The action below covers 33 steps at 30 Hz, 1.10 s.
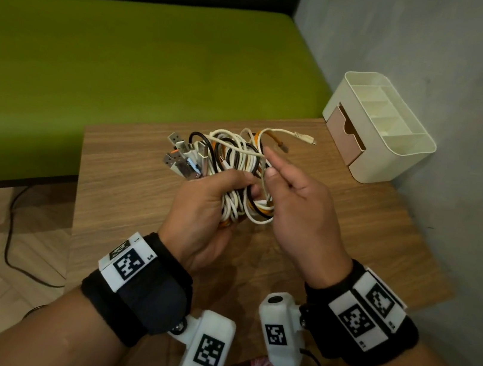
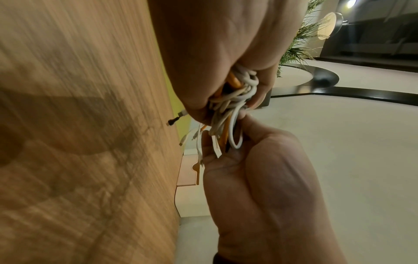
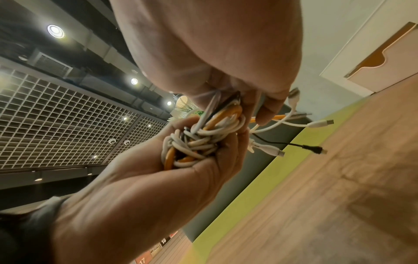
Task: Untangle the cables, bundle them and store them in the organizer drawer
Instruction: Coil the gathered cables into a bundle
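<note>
The wooden table (image 1: 125, 197) lies bare under and left of the cable bundle (image 1: 237, 163). The organizer (image 1: 395, 149) fills the far right corner against the wall (image 1: 467, 91), its drawer (image 1: 343, 132) front facing open tabletop.

I see white, orange and black cables (image 1: 237, 163). The box (image 1: 395, 149) is cream, its drawer (image 1: 343, 132) pink. My table (image 1: 125, 197) is brown wood, the bench (image 1: 125, 71) green.

The cables (image 1: 237, 163), white, black and orange, form one tangled coil held above the table, plugs sticking out both sides. The cream organizer (image 1: 395, 149) stands at the table's far right corner, its tan drawer (image 1: 343, 132) partly open.
</note>
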Motion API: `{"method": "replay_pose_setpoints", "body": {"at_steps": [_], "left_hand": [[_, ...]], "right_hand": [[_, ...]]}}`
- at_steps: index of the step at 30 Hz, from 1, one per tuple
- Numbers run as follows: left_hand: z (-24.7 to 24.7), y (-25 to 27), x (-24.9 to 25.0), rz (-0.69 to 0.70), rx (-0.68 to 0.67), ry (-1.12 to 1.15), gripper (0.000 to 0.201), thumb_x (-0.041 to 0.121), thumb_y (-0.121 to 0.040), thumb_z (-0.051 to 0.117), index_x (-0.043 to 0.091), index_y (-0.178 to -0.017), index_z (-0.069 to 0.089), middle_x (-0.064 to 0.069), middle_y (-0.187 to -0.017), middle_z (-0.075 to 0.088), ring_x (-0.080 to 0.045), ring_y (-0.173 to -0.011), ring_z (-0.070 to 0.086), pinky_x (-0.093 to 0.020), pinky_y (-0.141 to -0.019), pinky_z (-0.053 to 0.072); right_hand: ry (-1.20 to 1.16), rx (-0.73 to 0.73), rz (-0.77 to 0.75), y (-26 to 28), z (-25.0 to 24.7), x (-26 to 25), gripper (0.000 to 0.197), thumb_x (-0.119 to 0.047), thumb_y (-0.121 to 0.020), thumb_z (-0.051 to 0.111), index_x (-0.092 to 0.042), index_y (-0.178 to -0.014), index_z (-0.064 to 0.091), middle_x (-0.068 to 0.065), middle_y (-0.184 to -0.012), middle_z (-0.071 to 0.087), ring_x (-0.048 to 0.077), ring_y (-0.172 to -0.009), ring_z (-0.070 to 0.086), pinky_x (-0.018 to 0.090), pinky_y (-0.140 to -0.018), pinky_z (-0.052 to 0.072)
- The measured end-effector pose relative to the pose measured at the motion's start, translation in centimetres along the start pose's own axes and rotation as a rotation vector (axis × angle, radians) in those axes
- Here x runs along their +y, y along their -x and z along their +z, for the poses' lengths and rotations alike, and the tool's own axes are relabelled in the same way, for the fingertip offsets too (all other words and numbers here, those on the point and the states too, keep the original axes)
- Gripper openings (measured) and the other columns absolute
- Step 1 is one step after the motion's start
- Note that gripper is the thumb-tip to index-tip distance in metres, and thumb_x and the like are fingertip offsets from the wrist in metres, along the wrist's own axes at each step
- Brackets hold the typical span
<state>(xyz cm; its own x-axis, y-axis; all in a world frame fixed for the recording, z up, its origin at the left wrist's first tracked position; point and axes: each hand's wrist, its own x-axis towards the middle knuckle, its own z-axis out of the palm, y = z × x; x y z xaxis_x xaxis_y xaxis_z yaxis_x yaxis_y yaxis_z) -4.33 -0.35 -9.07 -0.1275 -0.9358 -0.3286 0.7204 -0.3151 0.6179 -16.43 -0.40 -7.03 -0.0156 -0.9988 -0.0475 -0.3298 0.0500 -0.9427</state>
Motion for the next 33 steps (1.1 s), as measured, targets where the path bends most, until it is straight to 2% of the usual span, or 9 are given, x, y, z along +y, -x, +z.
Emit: {"method": "replay_pose_setpoints", "body": {"at_steps": [2, 6, 8, 12, 19, 26, 28, 30, 33], "left_hand": [[0.3, 0.2, -0.1, 0.005, -0.014, -0.032, 0.012, 0.003, -0.076, 0.063, 0.005, -0.087, 0.061, -0.008, -0.072, 0.055, -0.018, -0.066, 0.055, -0.030, -0.064, 0.051], [0.3, 0.4, -0.1, -0.006, -0.044, -0.032, 0.021, 0.001, -0.077, 0.063, 0.002, -0.097, 0.062, -0.009, -0.075, 0.057, -0.018, -0.069, 0.057, -0.029, -0.062, 0.053], [0.2, 0.5, 0.0, -0.016, -0.052, -0.044, 0.024, 0.001, -0.077, 0.063, 0.001, -0.101, 0.063, -0.009, -0.077, 0.060, -0.018, -0.070, 0.058, -0.029, -0.064, 0.054], [0.2, 0.6, 0.9, -0.050, -0.107, -0.092, 0.013, 0.005, -0.070, 0.063, 0.005, -0.083, 0.067, -0.007, -0.067, 0.061, -0.015, -0.062, 0.059, -0.025, -0.061, 0.055], [-0.5, 0.6, 1.9, -0.124, -0.210, -0.078, 0.017, 0.002, -0.075, 0.061, 0.007, -0.089, 0.070, -0.005, -0.070, 0.064, -0.011, -0.060, 0.063, -0.026, -0.065, 0.055], [0.2, 0.7, 1.1, -0.086, -0.141, -0.089, 0.021, -0.002, -0.072, 0.066, 0.004, -0.092, 0.067, -0.007, -0.074, 0.065, -0.014, -0.066, 0.063, -0.026, -0.064, 0.056], [0.7, 0.8, 0.9, -0.057, -0.118, -0.107, 0.034, -0.001, -0.071, 0.065, -0.001, -0.105, 0.067, -0.014, -0.087, 0.068, -0.021, -0.076, 0.066, -0.029, -0.068, 0.058], [0.9, 0.8, 0.7, -0.033, -0.080, -0.123, 0.047, 0.000, -0.070, 0.065, -0.005, -0.117, 0.064, -0.018, -0.099, 0.069, -0.024, -0.083, 0.069, -0.032, -0.070, 0.059], [0.8, 0.7, 0.7, -0.015, -0.052, -0.133, 0.051, -0.004, -0.071, 0.068, -0.007, -0.121, 0.061, -0.020, -0.104, 0.069, -0.026, -0.086, 0.070, -0.034, -0.071, 0.058]], "right_hand": [[-0.016, -0.022, 0.010, 0.1, 0.2, 0.2, 0.034, -0.024, -0.101, 0.052, -0.032, -0.133, 0.059, -0.029, -0.081, 0.065, -0.017, -0.081, 0.058, 0.002, -0.076, 0.046], [-0.024, -0.081, 0.012, -0.1, 0.2, 0.4, 0.034, -0.024, -0.101, 0.050, -0.034, -0.133, 0.058, -0.013, -0.145, 0.050, -0.007, -0.132, 0.040, 0.014, -0.106, 0.034], [-0.098, -0.112, 0.040, -0.2, 0.0, 0.2, 0.034, -0.019, -0.101, 0.049, -0.033, -0.130, 0.060, -0.010, -0.153, 0.040, -0.002, -0.138, 0.035, 0.009, -0.101, 0.034], [-0.228, -0.208, 0.002, -0.3, -1.1, -0.1, 0.039, -0.006, -0.096, 0.047, -0.019, -0.130, 0.060, -0.003, -0.147, 0.050, 0.002, -0.137, 0.040, 0.020, -0.113, 0.034], [-0.163, -0.316, -0.139, -0.7, -1.8, 0.5, 0.044, -0.005, -0.096, 0.056, -0.046, -0.109, 0.066, -0.013, -0.139, 0.053, 0.009, -0.140, 0.040, 0.040, -0.117, 0.034], [0.002, -0.236, -0.222, -0.5, -1.0, 0.6, 0.045, -0.007, -0.099, 0.054, -0.052, -0.103, 0.058, -0.042, -0.126, 0.042, 0.001, -0.142, 0.030, 0.010, -0.108, 0.032], [0.045, -0.212, -0.234, -0.8, -0.8, 1.2, 0.045, -0.012, -0.099, 0.053, -0.056, -0.109, 0.058, -0.046, -0.129, 0.040, 0.001, -0.144, 0.025, 0.021, -0.115, 0.030], [0.117, -0.173, -0.258, -1.2, -0.7, 1.8, 0.041, -0.021, -0.098, 0.051, -0.055, -0.120, 0.059, -0.019, -0.152, 0.035, 0.003, -0.147, 0.020, 0.041, -0.121, 0.026], [0.211, -0.156, -0.284, -1.4, -0.6, 2.1, 0.038, -0.015, -0.099, 0.048, -0.030, -0.130, 0.062, -0.008, -0.152, 0.041, -0.001, -0.148, 0.014, 0.050, -0.123, 0.011]]}}
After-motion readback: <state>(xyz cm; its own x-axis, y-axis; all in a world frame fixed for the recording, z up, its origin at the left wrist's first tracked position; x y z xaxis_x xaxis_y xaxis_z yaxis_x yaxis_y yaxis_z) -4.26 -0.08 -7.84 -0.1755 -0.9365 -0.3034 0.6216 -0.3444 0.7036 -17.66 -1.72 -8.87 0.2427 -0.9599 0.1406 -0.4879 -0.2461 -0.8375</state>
